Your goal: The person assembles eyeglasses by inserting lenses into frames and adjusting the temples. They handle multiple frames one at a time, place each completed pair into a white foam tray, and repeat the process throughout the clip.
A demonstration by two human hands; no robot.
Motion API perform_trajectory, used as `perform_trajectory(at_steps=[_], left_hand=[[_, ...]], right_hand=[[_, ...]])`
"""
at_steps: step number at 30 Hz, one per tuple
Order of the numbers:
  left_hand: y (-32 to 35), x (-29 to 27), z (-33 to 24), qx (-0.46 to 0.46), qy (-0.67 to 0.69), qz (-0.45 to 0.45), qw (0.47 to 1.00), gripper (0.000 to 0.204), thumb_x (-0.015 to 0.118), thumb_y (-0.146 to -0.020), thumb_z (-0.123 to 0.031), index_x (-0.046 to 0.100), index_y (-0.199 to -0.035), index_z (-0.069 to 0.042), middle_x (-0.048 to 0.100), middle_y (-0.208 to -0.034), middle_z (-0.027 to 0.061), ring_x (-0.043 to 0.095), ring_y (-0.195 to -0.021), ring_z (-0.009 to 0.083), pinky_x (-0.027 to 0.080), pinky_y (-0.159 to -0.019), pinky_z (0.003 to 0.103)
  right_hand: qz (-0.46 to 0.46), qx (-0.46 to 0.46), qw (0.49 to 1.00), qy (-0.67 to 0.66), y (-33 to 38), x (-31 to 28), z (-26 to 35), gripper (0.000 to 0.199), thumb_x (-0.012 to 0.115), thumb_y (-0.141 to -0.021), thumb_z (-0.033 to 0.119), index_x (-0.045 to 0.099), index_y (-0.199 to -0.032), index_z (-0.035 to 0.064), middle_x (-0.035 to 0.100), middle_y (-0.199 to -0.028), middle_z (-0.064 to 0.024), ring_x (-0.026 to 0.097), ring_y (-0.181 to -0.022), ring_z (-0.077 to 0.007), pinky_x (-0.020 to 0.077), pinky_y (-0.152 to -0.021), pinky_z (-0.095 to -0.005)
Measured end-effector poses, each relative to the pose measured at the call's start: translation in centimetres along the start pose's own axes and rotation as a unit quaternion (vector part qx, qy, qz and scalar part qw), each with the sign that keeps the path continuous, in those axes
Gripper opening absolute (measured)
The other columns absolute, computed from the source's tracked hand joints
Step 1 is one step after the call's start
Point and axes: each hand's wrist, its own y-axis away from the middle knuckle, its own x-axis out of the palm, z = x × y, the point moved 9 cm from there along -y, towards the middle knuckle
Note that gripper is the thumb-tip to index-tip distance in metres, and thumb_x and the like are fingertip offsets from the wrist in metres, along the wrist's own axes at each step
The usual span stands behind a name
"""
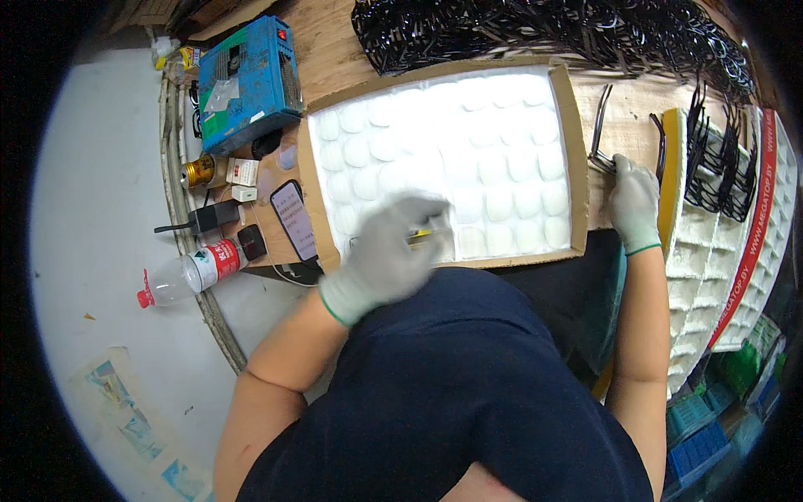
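Observation:
A shallow cardboard box (579, 159) lies in front of me, holding rows of white, rounded, lens-like pieces (524, 163). Over its near left part is my left hand (389, 259), in a grey glove and smeared by motion. Its fingers curl around something small with a yellow part (421, 237), too blurred to name. Right of the box, my gloved right hand (633, 201) rests on the wooden table. Its fingertips pinch one end of a thin black bent strip (600, 125), which looks like a glasses temple.
A large heap of glossy black strips (535, 33) spans the back. White ribbed trays (711, 251) stand at right with more black strips (721, 167). At left are a blue machine (251, 79), a phone (293, 219), a can (199, 171) and a plastic bottle (188, 274).

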Motion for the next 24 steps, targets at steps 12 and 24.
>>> perform_trajectory(at_steps=[12,24], left_hand=[[-17.6,-10.8,15.8,-0.263,0.025,-0.132,0.955,0.054,0.078,-0.085,-0.04,0.066,-0.116,0.003,0.068,-0.104,0.0116,0.064,-0.094,0.0196,0.05,-0.081,0.032],[1.8,-13.7,4.9,-0.087,0.089,-0.339,0.932,0.037,0.084,-0.08,-0.019,0.061,-0.102,0.0,0.05,-0.079,-0.0045,0.041,-0.065,0.0044,0.034,-0.057,0.022]], right_hand=[[-0.2,-0.139,0.94,-0.241,7.2,-6.9,9.0,0.039,0.073,-0.083,0.009,0.068,-0.121,0.0039,0.066,-0.119,-0.0202,0.062,-0.112,-0.0364,0.0484,-0.099,-0.0462],[0.07,-0.378,0.903,-0.192,9.5,-1.9,27.1,0.024,0.073,-0.085,0.018,0.068,-0.104,0.0038,0.066,-0.099,-0.0152,0.067,-0.091,-0.0325,0.0542,-0.082,-0.0432]])
